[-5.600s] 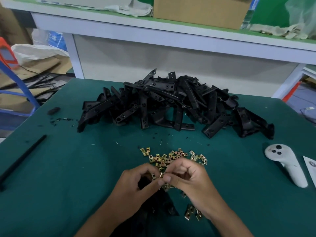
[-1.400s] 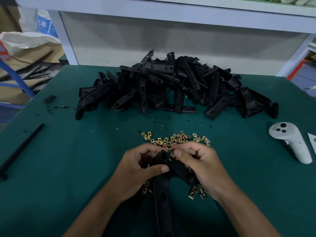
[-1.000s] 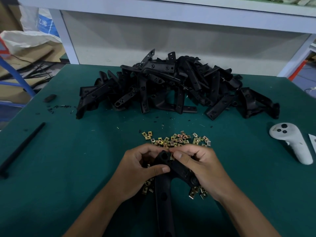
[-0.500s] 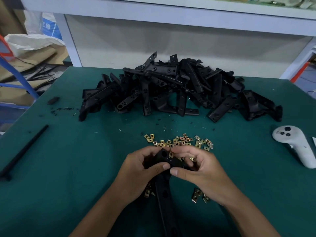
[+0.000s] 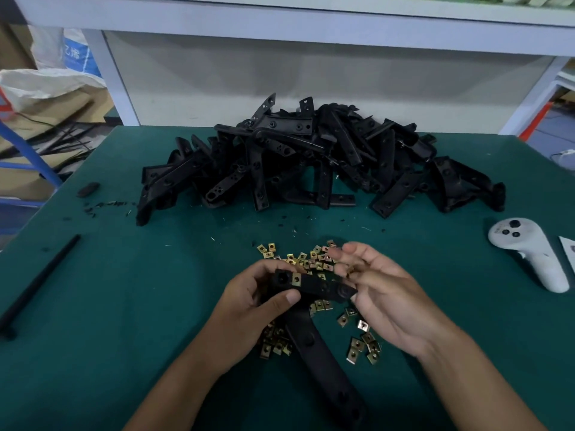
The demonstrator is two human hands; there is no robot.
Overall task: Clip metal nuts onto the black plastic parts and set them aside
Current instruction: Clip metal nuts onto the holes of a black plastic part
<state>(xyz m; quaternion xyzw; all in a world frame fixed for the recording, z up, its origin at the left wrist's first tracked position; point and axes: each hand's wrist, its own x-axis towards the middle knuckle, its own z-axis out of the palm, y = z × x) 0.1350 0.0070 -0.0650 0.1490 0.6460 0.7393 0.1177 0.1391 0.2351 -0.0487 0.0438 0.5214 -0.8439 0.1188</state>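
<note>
The left hand point(image 5: 249, 303) grips a black plastic part point(image 5: 314, 287) near the centre of the green tabletop point(image 5: 124, 306). The thumb lies across the near face of the part and the remaining fingers curl round its far edge. The part is an angled bracket: one arm runs to the right from the left hand toward the right hand, and the other arm extends toward the near edge of the scene. One metal nut point(image 5: 296, 279) is seated on the upper arm, just beside the round hole at the left end.

The right hand point(image 5: 382, 293) is at the right end of the part, palm turned up. Its fingers are loosely curled, and a small brass-coloured nut point(image 5: 351, 270) sits between thumb and fingertips; whether it is pinched or merely resting there cannot be told.

Loose metal nuts point(image 5: 311, 259) lie scattered on the tabletop just beyond the hands, and more loose nuts point(image 5: 362, 346) lie beneath and to the right of the held part.

A large pile of black plastic parts point(image 5: 311, 163) occupies the far centre of the tabletop, well apart from the hands. A white handheld controller point(image 5: 529, 253) lies at the right edge. A long black rod point(image 5: 40, 281) lies at the left edge. Small black plastic fragments point(image 5: 105, 206) lie at the far left, near the pile.
</note>
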